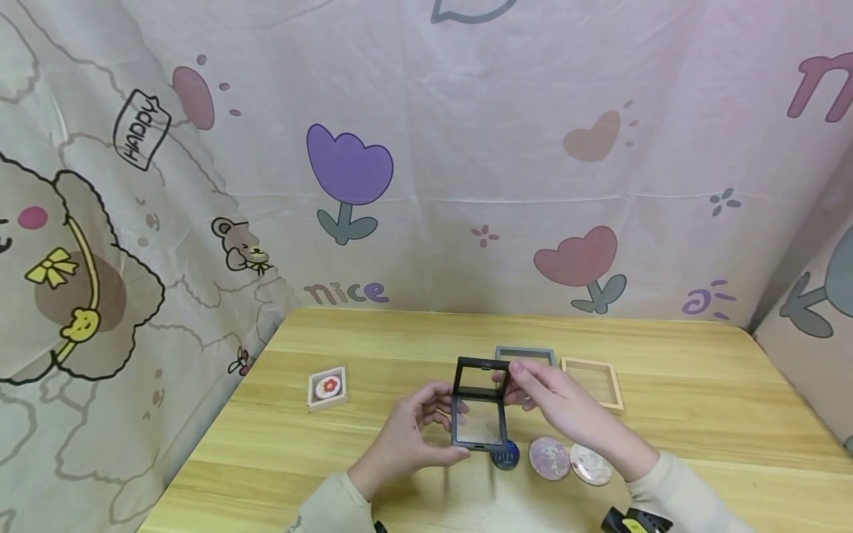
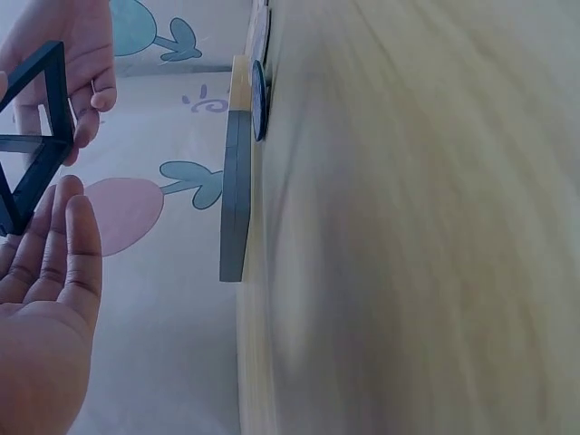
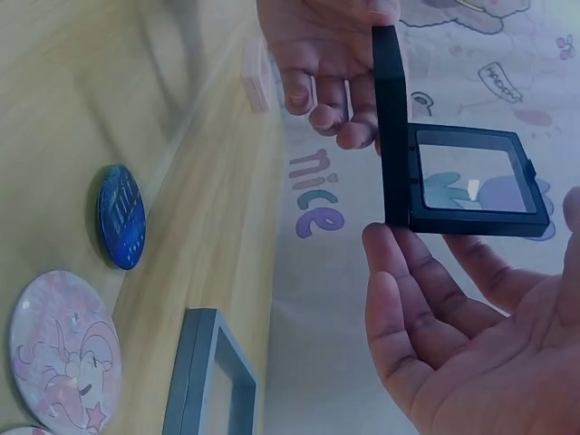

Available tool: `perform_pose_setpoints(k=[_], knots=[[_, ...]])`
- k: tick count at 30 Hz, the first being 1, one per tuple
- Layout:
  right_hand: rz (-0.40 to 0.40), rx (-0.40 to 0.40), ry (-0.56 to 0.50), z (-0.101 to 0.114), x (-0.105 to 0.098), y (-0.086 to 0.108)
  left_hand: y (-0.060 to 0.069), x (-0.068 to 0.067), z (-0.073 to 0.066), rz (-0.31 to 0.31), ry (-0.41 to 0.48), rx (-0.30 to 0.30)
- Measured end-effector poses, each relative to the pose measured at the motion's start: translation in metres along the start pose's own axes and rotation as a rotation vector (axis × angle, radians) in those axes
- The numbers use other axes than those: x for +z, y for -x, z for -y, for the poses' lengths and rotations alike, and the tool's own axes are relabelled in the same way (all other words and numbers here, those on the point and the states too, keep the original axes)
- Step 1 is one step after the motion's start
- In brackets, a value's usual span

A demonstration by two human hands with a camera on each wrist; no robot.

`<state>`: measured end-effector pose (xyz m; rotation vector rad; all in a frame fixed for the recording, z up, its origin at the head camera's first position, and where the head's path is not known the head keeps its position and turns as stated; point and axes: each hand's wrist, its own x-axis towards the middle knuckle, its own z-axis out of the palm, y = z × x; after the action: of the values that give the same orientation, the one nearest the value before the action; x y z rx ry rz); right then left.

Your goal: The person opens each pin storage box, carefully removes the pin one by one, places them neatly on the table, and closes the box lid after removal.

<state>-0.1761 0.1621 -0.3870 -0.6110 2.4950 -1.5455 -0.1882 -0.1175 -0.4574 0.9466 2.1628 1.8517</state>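
Both hands hold a black hinged display frame (image 1: 478,397) above the table, its two clear-film halves folded apart. My left hand (image 1: 416,437) grips the lower half, thumb at its bottom corner and fingers by its left side. At the upper half's right edge, my right hand (image 1: 553,396) pinches the rim with the thumb on top; its fingers (image 3: 426,308) also show below the hinge side in the right wrist view. Under the frame lies a dark blue round badge (image 1: 508,459), partly covered by it. Nothing shows between the clear films.
Right of the blue badge lie a pink-purple round badge (image 1: 549,459) and a whitish one (image 1: 591,465). Behind the hands are a grey frame (image 1: 526,352) and a light wooden frame (image 1: 618,389). At left sits a small pale box (image 1: 328,404) holding a flower badge (image 1: 329,386).
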Motion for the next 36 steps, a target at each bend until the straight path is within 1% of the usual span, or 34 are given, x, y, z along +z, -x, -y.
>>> perform_pose_setpoints(k=[5,11,13,20,27,34,36], knots=[[0.004,0.01,0.009,-0.001,0.0,-0.001,-0.001,0.002,-0.001,0.014,-0.003,-0.003],[0.02,0.003,-0.017,-0.002,0.001,-0.001,-0.003,0.003,-0.003,0.024,-0.017,-0.04],[0.021,0.0,-0.024,-0.002,0.001,-0.001,-0.003,0.004,-0.003,0.026,-0.019,-0.045],[0.03,-0.029,-0.003,-0.004,0.0,0.0,-0.003,0.003,-0.002,0.028,-0.013,0.004],[0.043,-0.084,0.034,-0.004,-0.004,0.003,-0.004,0.003,0.0,0.024,-0.007,0.022],[0.073,-0.127,0.038,-0.009,-0.001,0.008,-0.002,0.003,0.0,0.007,-0.017,-0.003],[0.073,-0.144,0.041,-0.009,0.0,0.009,-0.002,0.003,0.001,0.0,-0.013,-0.001]])
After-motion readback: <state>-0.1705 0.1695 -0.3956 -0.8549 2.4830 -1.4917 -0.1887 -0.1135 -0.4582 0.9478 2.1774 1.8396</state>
